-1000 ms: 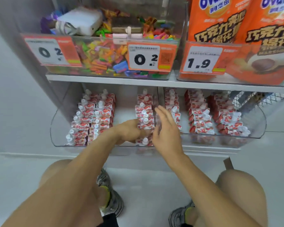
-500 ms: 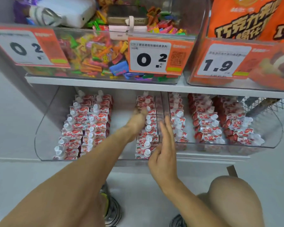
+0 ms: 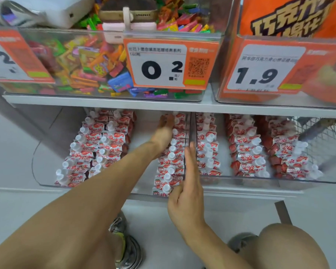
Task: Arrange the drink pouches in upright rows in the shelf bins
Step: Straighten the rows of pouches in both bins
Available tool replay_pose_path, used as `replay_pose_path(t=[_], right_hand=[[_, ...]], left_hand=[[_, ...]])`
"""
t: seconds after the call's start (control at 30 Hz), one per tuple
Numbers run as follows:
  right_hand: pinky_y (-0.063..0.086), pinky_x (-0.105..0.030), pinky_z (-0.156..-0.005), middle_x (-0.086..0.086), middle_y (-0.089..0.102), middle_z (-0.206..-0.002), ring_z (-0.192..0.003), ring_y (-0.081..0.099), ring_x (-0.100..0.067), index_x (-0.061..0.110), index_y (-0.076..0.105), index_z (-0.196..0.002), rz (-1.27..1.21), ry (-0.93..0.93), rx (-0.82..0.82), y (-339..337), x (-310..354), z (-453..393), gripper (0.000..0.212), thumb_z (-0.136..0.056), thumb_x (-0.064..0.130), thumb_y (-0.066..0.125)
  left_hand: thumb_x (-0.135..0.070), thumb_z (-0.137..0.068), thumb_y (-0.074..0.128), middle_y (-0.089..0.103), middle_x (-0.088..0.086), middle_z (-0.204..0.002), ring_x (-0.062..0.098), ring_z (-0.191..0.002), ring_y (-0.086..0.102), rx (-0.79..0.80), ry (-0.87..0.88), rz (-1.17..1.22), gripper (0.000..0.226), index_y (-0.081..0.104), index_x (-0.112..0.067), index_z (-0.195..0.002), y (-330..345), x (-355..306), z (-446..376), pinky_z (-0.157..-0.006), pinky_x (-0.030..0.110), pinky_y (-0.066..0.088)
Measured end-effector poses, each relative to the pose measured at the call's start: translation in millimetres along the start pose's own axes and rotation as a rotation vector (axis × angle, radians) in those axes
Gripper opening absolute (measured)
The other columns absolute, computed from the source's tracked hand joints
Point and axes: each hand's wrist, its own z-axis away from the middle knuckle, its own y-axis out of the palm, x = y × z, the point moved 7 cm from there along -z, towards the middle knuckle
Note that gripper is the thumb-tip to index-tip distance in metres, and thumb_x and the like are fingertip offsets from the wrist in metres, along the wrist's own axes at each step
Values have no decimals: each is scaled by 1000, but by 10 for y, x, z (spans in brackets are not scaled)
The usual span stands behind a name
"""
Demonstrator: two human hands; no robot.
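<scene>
The drink pouches (image 3: 171, 152) stand in the low clear bins (image 3: 47, 171): three rows in the left bin, three in the right. The left hand (image 3: 164, 131) has slid from the near end to the far end of the third row, grip hidden, squaring it. The right hand (image 3: 186, 191), fingers straight, braces the divider.

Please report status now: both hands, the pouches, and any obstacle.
Left hand reaching deep, fingers on back of pouch row. Right hand flat against row's right side. Rows upright. No obstacle seen.
</scene>
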Motion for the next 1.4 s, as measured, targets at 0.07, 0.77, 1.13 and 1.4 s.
replay_pose_path(t=[0.07,0.77,1.13,1.4], right_hand=[[19,-24,-120,6,11,-165,-152,12,-11,13,19,-155,5,11,15,7,6,-4,95,-69,-22,35],[53,-35,-94,-3,57,-132,-109,61,-12,20,44,-138,-16,240,526,529,735,-261,57,-88,15,69],[48,-23,-67,-2,55,-128,-87,59,-15,26,9,-158,80,568,966,1189,444,-333,97,-82,-7,61],[54,-39,-97,-9,59,-128,-112,62,-23,10,40,-143,44,717,939,1176,328,-264,70,-83,7,77]], left_hand=[[-70,-93,16,26,-3,-158,21,-144,27,32,-25,-46,76,12,-25,-154,-22,-1,-8,-115,35,20],[-57,-78,69,63,3,-85,20,-76,56,101,-21,-1175,43,55,-17,-79,-1697,377,1227,-67,30,44],[-50,-81,69,65,8,-92,25,-83,64,75,23,-591,43,57,-20,-109,-1584,455,1165,-72,35,50],[-51,-89,56,59,-1,-120,22,-111,58,100,-179,-214,53,40,-14,-123,-1540,643,1024,-96,38,47]])
